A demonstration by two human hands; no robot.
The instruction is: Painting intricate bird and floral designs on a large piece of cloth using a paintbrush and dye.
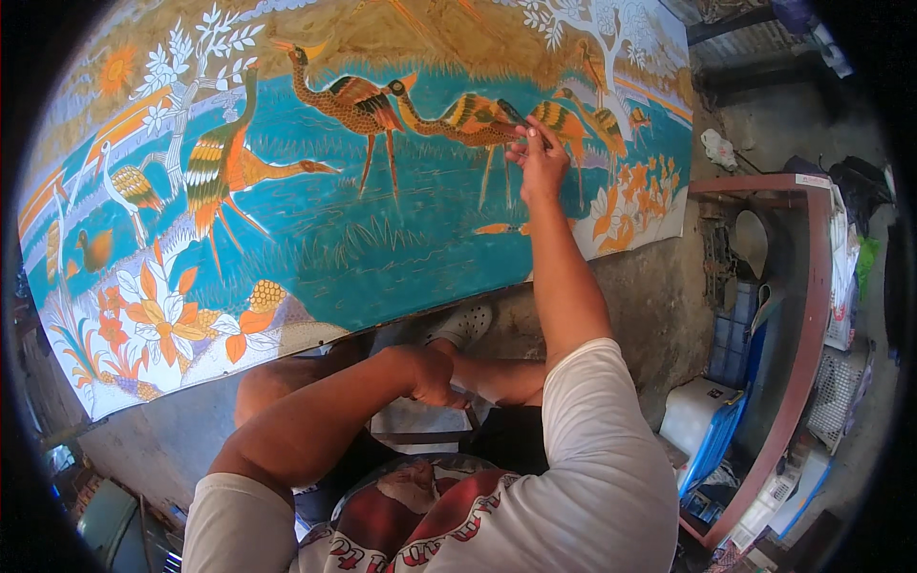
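A large painted canvas point(401, 277) fills the upper left, showing long-legged birds on teal water among white and orange plants. My right hand point(542, 170) is raised against its right half, closed around a slim dark paintbrush point(518, 116). Beside it is the painted wing of a brown-and-orange bird point(468, 119); whether the bristles touch the surface is hard to see. Below the canvas, my left hand point(432, 376) rests across my bent leg, its fingers loosely hanging with nothing visible in them.
To the right stands a reddish-brown frame point(817, 277), with a white-and-blue container point(702, 420) and a blue crate point(734, 325) inside it. A pale clog point(462, 325) is on my foot beneath the canvas edge. Assorted items point(110, 520) sit at lower left.
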